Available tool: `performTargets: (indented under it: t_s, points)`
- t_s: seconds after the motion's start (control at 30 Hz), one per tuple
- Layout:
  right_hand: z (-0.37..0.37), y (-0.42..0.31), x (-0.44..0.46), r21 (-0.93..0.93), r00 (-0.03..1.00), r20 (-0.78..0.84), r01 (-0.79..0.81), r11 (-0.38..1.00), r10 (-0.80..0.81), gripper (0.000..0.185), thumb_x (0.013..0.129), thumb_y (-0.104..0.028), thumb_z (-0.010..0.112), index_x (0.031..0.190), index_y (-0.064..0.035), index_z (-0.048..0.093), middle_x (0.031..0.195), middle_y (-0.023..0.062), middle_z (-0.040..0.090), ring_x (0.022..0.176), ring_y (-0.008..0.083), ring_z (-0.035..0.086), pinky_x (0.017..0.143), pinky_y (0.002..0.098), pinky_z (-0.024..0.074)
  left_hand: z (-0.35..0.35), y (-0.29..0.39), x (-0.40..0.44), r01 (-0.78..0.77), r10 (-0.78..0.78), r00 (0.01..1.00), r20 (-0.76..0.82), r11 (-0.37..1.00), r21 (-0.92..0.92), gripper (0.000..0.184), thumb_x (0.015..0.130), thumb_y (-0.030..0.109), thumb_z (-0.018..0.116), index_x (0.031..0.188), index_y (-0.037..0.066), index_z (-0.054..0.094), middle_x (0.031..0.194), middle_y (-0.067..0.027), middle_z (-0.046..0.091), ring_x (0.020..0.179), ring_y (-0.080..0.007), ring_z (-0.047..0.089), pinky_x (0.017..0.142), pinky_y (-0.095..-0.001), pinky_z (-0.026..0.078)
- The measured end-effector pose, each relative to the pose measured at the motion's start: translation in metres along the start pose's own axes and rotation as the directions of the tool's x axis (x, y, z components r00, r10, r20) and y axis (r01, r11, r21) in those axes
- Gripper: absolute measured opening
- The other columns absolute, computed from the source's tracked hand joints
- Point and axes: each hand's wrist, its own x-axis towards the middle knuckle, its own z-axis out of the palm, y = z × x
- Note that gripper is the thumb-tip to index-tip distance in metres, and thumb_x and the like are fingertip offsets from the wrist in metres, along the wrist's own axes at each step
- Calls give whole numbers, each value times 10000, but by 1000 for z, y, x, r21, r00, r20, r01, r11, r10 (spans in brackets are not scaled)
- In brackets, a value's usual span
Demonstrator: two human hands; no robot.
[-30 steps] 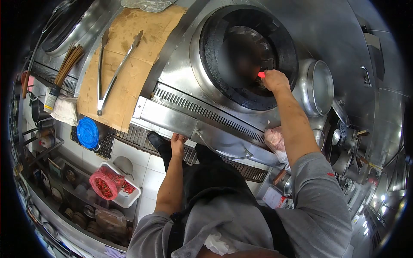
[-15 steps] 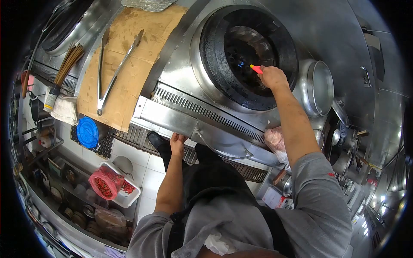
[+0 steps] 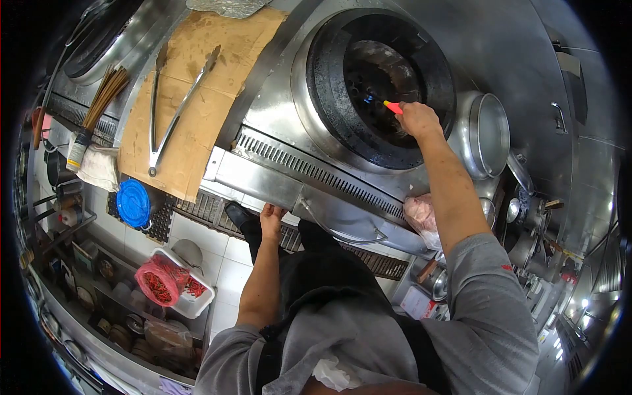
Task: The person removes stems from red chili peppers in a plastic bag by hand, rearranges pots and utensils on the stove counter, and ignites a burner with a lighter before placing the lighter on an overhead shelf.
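Observation:
My right hand is closed around a slim pink lighter with a yellow end, which points into the round black wok burner. Small blue glints, apparently flame, show deep in the burner's middle. Low at the stove's front panel, my left hand reaches to the lower edge with its fingers curled. What those fingers hold, if anything, is hidden under the edge.
Long metal tongs lie on cardboard at the left, by a bamboo brush. Metal pans stand right of the burner, above a bag of pale meat. A white bin with red chillies sits behind on the left.

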Motion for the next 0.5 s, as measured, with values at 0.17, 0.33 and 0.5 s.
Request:
performTargets:
  t_s: [0.17,0.33,0.5]
  points:
    - [-5,-3,-3,3,1000,0,-16,1000,16,311,905,-324,593,1128,-112,639,1012,150,690,973,333,656,851,452,521,1,1,-1,18,-18,1000,-14,1000,5,280,945,114,606,1193,-12,579,1095,-90,662,979,-197,639,879,-332,516]
    - [-7,-3,-4,7,1000,19,-24,1000,24,309,905,-321,592,1127,-112,642,1018,151,690,980,333,655,856,451,519,1,1,-1,17,-17,1000,-26,1000,-2,278,943,123,613,1184,-11,583,1084,-87,665,972,-195,641,879,-328,516]
    - [-5,-1,-2,3,1000,7,-17,1000,17,317,904,-322,593,1133,-108,640,1012,154,690,979,332,655,854,452,519,-2,-3,2,-1,1,1000,2,1000,-2,274,945,125,612,1181,-10,581,1054,-77,673,950,-183,645,873,-320,517]
